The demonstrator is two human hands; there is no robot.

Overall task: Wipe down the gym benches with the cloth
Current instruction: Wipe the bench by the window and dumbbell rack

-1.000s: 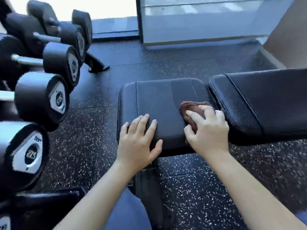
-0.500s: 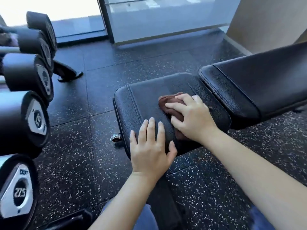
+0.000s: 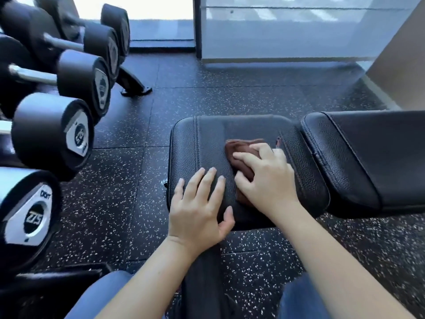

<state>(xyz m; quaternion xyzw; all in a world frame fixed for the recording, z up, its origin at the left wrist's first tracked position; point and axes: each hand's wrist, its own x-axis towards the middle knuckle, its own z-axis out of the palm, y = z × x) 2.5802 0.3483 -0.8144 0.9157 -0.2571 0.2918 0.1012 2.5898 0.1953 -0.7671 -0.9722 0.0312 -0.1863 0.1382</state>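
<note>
Two hands are down on the seat pad (image 3: pixel 207 139). Start with the right hand (image 3: pixel 266 180). Its fingers are bent over the brown cloth (image 3: pixel 241 148) and press it onto the pad, with the thumb at the cloth's near side. The cloth is bunched up and lies right under that hand. It pokes out past the fingertips on the far side and on the left. Its long way runs from the near edge of the pad toward the far edge.

The left hand (image 3: pixel 197 208) is just beside it. It is flat, with fingers straight and spread, and it holds nothing. It only leans on the near left part of the pad. The right hand has the cloth, so I think it does the rubbing.

The whole counter (image 3: pixel 305 171) runs left to right, so the cloth lies across it. The back pad (image 3: pixel 368 157) is near on the right, past a thin gap. I guess that pad comes next, and the cloth would need to slide right to get there. Dumbbells (image 3: pixel 53 134) sit well apart on the left, above the speckled floor (image 3: pixel 230 88).
</note>
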